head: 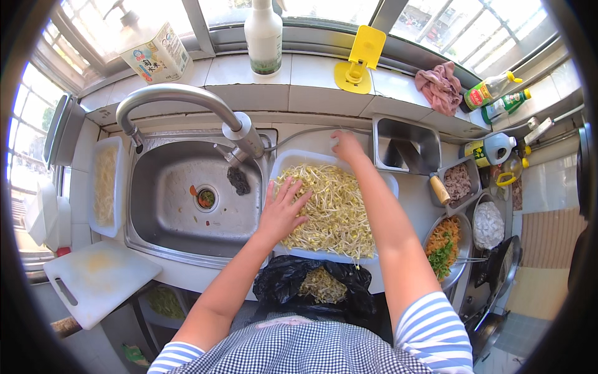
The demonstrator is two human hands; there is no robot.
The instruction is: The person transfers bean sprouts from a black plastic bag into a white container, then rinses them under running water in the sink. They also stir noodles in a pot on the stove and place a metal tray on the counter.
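Observation:
Soybean sprouts (334, 205) fill a white plastic tub (392, 184) on the counter. My left hand (285, 210) rests on the left side of the sprouts with its fingers spread. Past the tub's back edge, my right hand (348, 146) is beside a grey hose (310, 132), fingers bent. Something pale shows at those fingertips, too small to make out. Against the counter's front edge is a black plastic bag (275, 283), its mouth gaping around more sprouts (322, 286).
Left of the tub is a steel sink (163, 187) with a curved faucet (177, 91). A white cutting board (100, 280) juts out at the front left. To the right stand a steel pan (406, 121) with a cleaver blade inside and a bowl of shredded carrot and greens (444, 248).

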